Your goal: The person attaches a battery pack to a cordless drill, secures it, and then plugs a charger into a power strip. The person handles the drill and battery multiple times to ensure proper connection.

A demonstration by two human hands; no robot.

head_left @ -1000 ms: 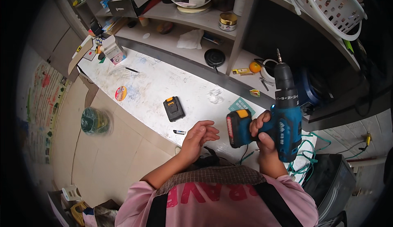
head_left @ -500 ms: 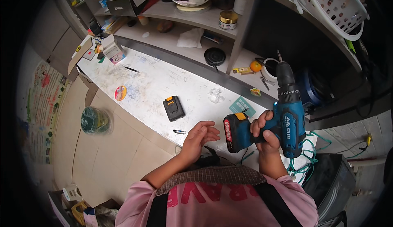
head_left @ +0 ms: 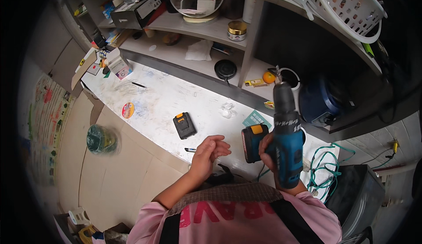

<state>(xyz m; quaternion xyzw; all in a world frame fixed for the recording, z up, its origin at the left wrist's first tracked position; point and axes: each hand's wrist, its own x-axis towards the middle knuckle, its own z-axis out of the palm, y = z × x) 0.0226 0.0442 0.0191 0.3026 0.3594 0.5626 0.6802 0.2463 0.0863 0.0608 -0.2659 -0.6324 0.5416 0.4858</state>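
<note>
Since a sec ago the drill has tipped a bit more upright and come in nearer the left hand; that hand has barely shifted.

Room to move: the white worktop runs diagonally, its near edge just in front of the person's chest, and the stretch betw. the spare battery pack and the hands lies bare. Back edge of the top butts against the shelving unit, so there's little slack upward: the drill's bit tip sits right under the lower shelf lip, close to a small orange ball and a tape measure.

Other stuff: a black pen lies at the near edge just left of the left hand; a crumpled clear wrapper and a teal card lie just beyond the drill. Round coloured disc sits well off to the left. Green cable loops at the right end of the top, near the drill's grip, beside a dark bin. White basket up on the top shelf, blue round appliance on the lower one.

Hands: right hand is wrapped tight round the drill's blue grip, battery end pointing left, chuck pointing up and away. Left hand hovers palm-in, fingers half curled and loose, holding nothing, just beside the drill's battery but not touching.
</note>
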